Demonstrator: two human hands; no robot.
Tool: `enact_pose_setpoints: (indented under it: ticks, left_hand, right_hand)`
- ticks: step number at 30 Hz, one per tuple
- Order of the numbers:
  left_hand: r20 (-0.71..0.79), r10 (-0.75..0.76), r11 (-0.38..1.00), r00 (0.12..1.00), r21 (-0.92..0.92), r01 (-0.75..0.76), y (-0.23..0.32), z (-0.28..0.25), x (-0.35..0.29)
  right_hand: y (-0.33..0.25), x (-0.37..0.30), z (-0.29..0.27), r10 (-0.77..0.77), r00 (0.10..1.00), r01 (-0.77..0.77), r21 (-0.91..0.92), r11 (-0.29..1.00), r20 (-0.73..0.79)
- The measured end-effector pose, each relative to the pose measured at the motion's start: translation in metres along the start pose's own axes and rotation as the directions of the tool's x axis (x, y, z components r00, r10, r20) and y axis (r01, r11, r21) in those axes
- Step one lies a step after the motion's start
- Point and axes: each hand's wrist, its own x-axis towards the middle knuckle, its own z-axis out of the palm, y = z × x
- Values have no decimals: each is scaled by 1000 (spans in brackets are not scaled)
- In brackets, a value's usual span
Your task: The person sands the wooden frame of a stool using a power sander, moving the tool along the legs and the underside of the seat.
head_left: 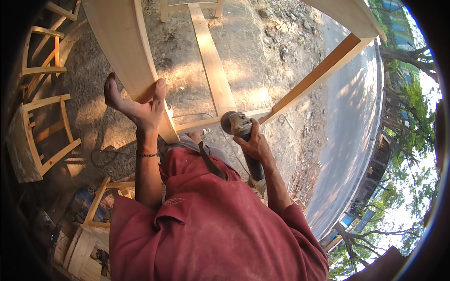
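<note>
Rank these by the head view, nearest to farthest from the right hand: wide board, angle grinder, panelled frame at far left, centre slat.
1. Angle grinder: in the right hand.
2. Centre slat: left of that hand, running up the picture.
3. Wide board: farther left, by the left hand.
4. Panelled frame: at far left, beyond the board.

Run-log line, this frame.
left hand: on wide pale wooden board | right hand: holding black cylindrical grey-headed angle grinder | grinder head: by long pale wooden slat
</note>
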Motion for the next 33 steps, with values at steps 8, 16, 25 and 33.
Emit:
enact_pose_setpoints:
  ticks: [8,16,25,33]
  left_hand:
    - [31,437,898,899,44,-438,-6,-11,-25]
    - [748,484,867,453,-479,-136,35,49,-165]
    - [831,556,811,3,-543,-217,79,107,-226]
    - [797,602,789,-51,-604,-113,173,199,-251]
  right_hand:
    - [-26,7,-1,-6,999,7,-26,1000,49]
    - [62,8,-60,181,955,-171,60,983,-235]
    - [188,-120,2,415,857,57,857,512,-305]
    - [222,-161,45,564,763,237,948,212,-317]
